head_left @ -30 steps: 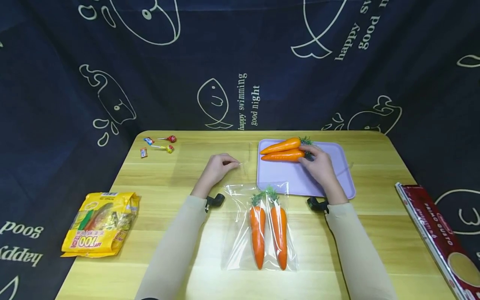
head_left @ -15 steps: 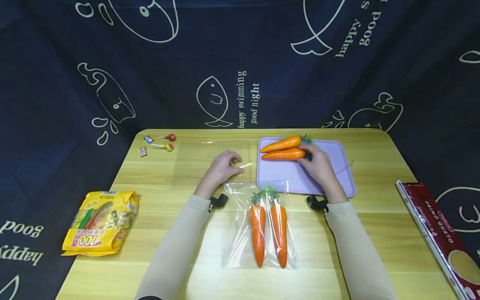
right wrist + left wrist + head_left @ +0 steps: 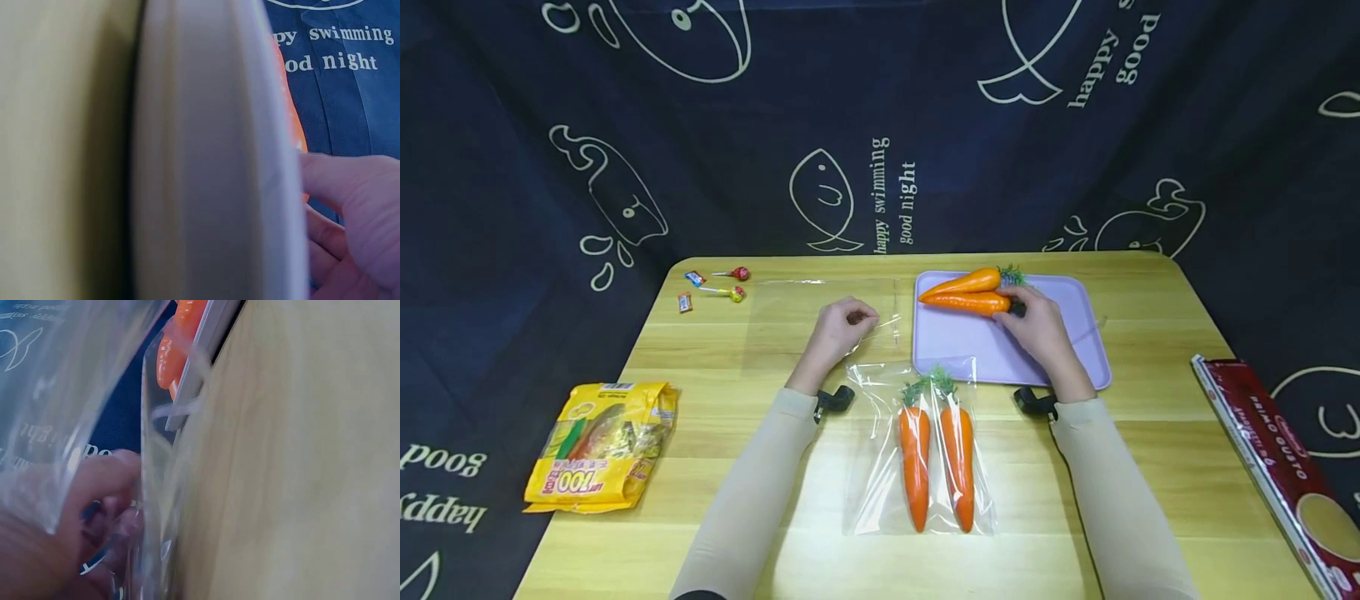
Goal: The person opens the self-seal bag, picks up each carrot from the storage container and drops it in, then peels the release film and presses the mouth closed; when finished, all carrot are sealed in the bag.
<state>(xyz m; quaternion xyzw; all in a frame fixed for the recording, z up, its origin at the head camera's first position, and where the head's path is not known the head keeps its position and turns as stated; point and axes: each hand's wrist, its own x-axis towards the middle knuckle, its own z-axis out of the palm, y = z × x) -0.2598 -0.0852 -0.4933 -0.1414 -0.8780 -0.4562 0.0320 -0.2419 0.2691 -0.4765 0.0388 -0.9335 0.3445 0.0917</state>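
Observation:
My left hand (image 3: 838,329) pinches the edge of a flat clear plastic bag (image 3: 775,321) lying left of the lilac tray (image 3: 962,350). In the left wrist view, the film (image 3: 159,506) stands up beside the thumb and fingers, its edges parted. On the tray, my right hand (image 3: 1039,329) grips the leafy end of the nearer carrot (image 3: 966,303); its greens are mostly hidden by the fingers. A second carrot (image 3: 966,282) lies right behind it. In the right wrist view the tray's side (image 3: 212,156) hides most of the carrot.
Nearer the front lies another clear bag (image 3: 872,492) with two carrots (image 3: 914,458) inside. A yellow snack bag (image 3: 598,450) sits at left, lollipops (image 3: 737,293) and small wrapped candies (image 3: 685,302) at back left. A long red box (image 3: 1270,467) lies along the right edge.
My left fingers parted, then came together again on the bag's edge, which is now lifted. The nearer carrot's tip has swung against the farther carrot, with my right hand still holding it.

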